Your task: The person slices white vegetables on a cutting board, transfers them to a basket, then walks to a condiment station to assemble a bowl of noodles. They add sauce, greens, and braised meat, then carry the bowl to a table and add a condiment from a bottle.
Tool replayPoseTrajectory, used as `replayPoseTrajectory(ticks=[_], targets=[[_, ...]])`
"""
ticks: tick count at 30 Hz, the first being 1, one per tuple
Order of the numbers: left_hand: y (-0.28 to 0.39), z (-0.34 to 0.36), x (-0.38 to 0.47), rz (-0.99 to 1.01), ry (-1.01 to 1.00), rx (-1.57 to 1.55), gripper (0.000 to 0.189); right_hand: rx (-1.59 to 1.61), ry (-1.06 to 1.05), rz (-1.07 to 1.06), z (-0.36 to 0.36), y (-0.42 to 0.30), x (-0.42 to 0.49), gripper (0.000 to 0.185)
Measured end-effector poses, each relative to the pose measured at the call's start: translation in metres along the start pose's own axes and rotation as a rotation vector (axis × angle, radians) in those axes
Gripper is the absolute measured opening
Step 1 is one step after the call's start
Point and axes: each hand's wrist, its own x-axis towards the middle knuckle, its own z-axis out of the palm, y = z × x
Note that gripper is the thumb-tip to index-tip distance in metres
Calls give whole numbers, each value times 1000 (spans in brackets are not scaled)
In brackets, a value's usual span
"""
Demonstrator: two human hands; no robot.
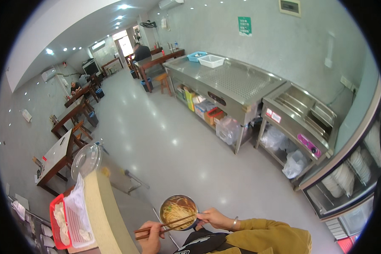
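A round metal-rimmed bowl (178, 212) holds noodles (179, 213) in brown broth with a bit of green. My right hand (214, 217) grips the bowl at its right side, thumb by the rim; a bracelet circles that wrist. Brown chopsticks (174, 223) lie across my left hand (150, 237), which is closed around them. They slant over the noodles, their far ends near my right thumb. Below the bowl, my dark apron (206, 243) and mustard-yellow sleeve (270, 233) show. The bowl is off the floor, in front of my body.
Left of me, a pale counter edge (103, 212) stands beside red (53, 211) and white (77, 227) plastic baskets. A stainless-steel counter (241, 76), a food warmer (292, 117) and a dish cabinet (343, 177) line the right. People sit at tables (74, 106) farther off.
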Motion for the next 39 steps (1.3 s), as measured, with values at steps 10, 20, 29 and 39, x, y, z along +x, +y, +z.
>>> replayPoseTrajectory(ticks=[10,20,29,39], targets=[[-50,-5,241,-130,-404,22,14,-57,248,-144,-15,-96,136,35],[-86,-5,454,10,-94,-127,12,-120,201,-32,-76,-228,340,32],[-110,6,624,22,139,72,12,-102,0,-27,-68,-353,554,39],[-147,-94,815,128,239,106,10,-114,-105,13,2,-398,792,37]])
